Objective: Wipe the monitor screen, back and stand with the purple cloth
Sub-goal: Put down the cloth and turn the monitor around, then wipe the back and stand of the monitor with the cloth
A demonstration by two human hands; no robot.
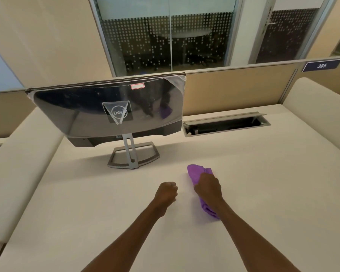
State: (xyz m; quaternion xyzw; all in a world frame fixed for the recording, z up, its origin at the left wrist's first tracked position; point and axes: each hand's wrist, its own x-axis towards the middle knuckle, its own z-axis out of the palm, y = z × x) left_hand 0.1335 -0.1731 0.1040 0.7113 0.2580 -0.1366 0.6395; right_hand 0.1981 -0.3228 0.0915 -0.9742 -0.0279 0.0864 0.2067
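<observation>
A: Where is the cloth (194, 173), and who has it?

B: It lies bunched on the desk (263, 183), near the front edge of the stand (133, 155) and to its right; the right hand (208, 187) is curled over its middle and grips it, with purple showing beyond the knuckles and again under the wrist; the left hand (166, 193) is just beside it, fingers curled into a loose fist, holding nothing.

A: And the monitor (108, 110)?

B: Its back faces us, glossy and dark, under what looks like clear film with a small red-edged sticker (137, 86) near the top; the screen itself is turned away and hidden.

A: How will these things handle, do you think?

B: The cloth is soft and light; it should fold into a pad and follow the curve of the back without trouble; I would keep it gathered in the palm so no loose end drags.

A: The monitor seems less forgiving.

B: I judge it top-heavy on that thin post; the open metal base is slim, so a firm push high up could tip or swivel it; the empty hand could steady the panel by its edge or press on the base; the screen likely wants light pressure, and the film may slide or crinkle.
</observation>
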